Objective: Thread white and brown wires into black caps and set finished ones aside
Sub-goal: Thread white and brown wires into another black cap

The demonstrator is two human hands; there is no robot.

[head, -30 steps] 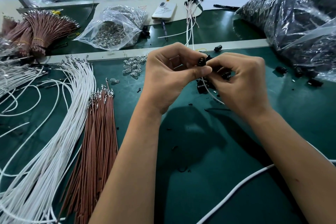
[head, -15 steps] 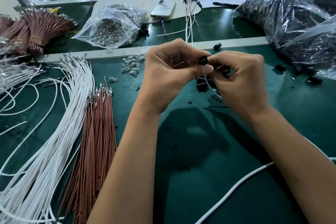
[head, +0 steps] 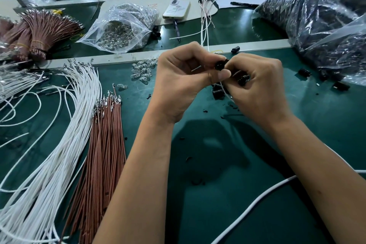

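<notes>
Black round cap (head: 219, 65) pinched between both hands; white wire (head: 225, 93) trailing below.

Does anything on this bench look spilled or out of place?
Yes. Small black scraps lie scattered on the green mat, and loose black caps have spilled beside the big plastic bag. A phone sits among the parts.

Open green mat (head: 227, 194) toward six o'clock; wire bundles (head: 65, 136) block nine, plastic bag (head: 320, 25) crowds two.
</notes>
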